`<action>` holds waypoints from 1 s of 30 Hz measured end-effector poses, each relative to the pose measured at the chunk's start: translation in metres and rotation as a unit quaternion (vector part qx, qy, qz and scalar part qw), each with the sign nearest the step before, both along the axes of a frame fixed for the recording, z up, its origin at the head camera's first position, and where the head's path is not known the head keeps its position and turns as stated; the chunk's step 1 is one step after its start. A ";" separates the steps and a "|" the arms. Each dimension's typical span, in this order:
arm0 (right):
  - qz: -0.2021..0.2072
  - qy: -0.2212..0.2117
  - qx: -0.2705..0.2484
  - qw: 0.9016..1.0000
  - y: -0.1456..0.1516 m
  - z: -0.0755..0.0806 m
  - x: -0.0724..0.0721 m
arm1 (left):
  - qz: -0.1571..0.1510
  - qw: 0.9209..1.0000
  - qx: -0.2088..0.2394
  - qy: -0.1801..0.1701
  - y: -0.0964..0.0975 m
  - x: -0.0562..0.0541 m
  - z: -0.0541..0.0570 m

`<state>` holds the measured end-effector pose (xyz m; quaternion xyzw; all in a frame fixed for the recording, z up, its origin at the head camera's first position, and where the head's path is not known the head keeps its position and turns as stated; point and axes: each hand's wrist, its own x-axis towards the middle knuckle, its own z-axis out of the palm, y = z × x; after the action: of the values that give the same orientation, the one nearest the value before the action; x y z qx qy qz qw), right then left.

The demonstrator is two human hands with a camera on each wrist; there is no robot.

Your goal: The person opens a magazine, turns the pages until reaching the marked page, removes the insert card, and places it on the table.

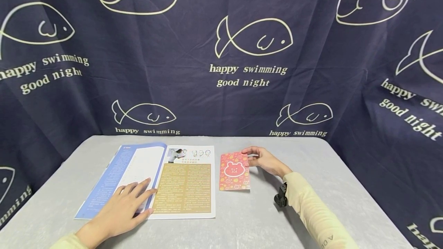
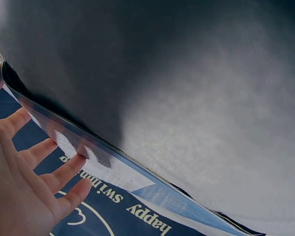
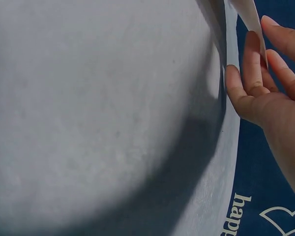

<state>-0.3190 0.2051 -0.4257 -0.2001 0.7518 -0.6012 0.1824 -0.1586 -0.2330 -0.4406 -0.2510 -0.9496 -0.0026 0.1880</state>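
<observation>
An open magazine [image 1: 187, 191] lies on the left half of the table, with a blue and white left page and a brown text panel on the right one. My left hand [image 1: 119, 206] rests on it near the spine, fingers spread; the left wrist view shows this hand [image 2: 34, 172] against the magazine's pages [image 2: 132, 172]. To the magazine's right is a thin pink bear-print card [image 1: 234, 170]. My right hand [image 1: 264, 160] pinches its upper right edge. In the right wrist view, the thumb and fingers [image 3: 251, 59] are at both sides of the card's thin edge [image 3: 250, 17].
The grey table [image 1: 263, 218] extends around both items. Behind and beside it hangs a dark blue curtain [image 1: 194, 49] printed with fish and lettering. A black wrist device [image 1: 281, 195] is strapped at the right cuff.
</observation>
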 end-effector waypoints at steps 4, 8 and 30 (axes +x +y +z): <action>-0.002 -0.003 0.000 1.000 0.002 -0.001 -0.001 | 0.000 1.000 0.000 0.001 0.000 0.000 0.000; -0.007 -0.007 0.009 1.000 0.004 -0.002 0.000 | -0.006 1.000 0.001 0.010 0.000 -0.001 -0.001; -0.051 0.005 0.047 0.998 0.016 0.008 0.008 | 0.003 1.000 -0.008 -0.012 0.002 -0.002 0.002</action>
<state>-0.3114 0.2210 -0.4180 -0.1559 0.7893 -0.5729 0.1565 -0.1601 -0.2307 -0.4383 -0.2497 -0.9525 0.0022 0.1744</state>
